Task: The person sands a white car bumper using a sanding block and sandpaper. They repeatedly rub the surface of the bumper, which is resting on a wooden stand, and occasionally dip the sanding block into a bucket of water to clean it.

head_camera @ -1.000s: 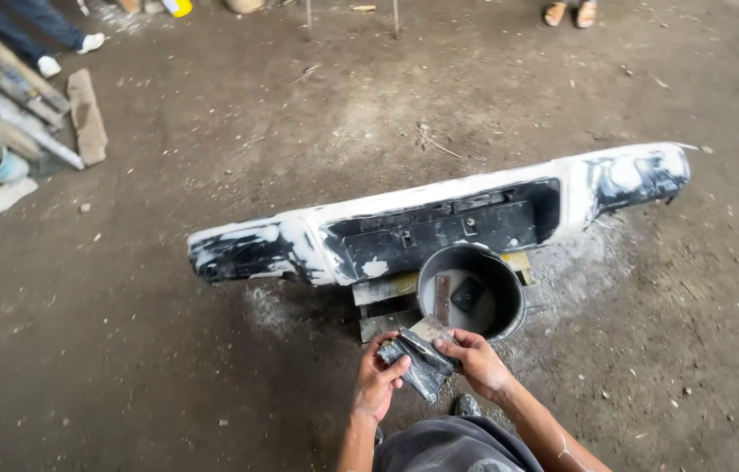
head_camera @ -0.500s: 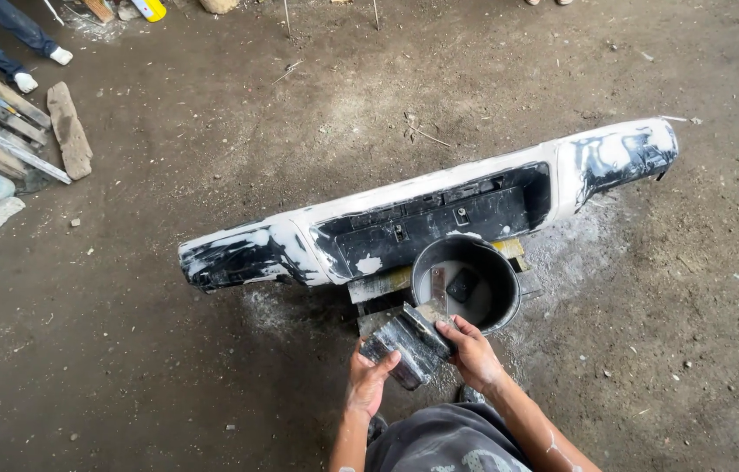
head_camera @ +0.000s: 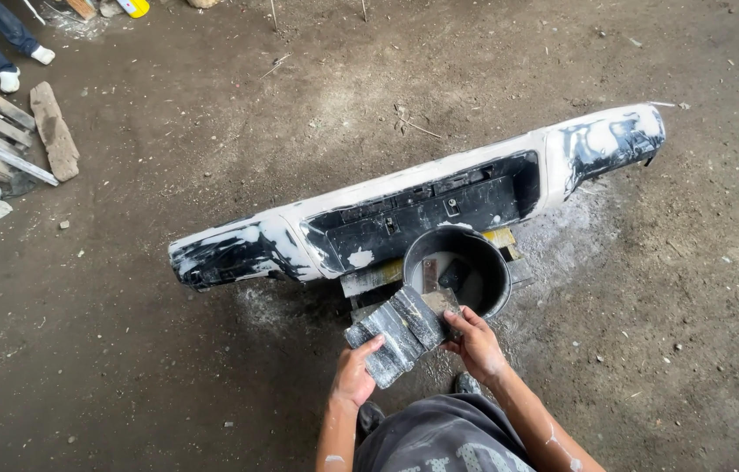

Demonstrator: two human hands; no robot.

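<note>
Two hands share one job: left hand [head_camera: 353,378] and right hand [head_camera: 477,343] both clamp their fingers on a grey sanding block [head_camera: 397,332], held just before the black bucket [head_camera: 465,269] below the bumper [head_camera: 422,197]. Best keep the wrap taut and the grip even.

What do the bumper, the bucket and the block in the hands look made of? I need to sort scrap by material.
The bumper looks like moulded plastic: black base, patchy white filler or primer, matte and scuffed. The bucket seems black plastic or rubber, with a thick, dull rim. The block, held by the left hand and right hand, looks wrapped in dark grey abrasive paper, dusted white; its core is hidden.
</note>
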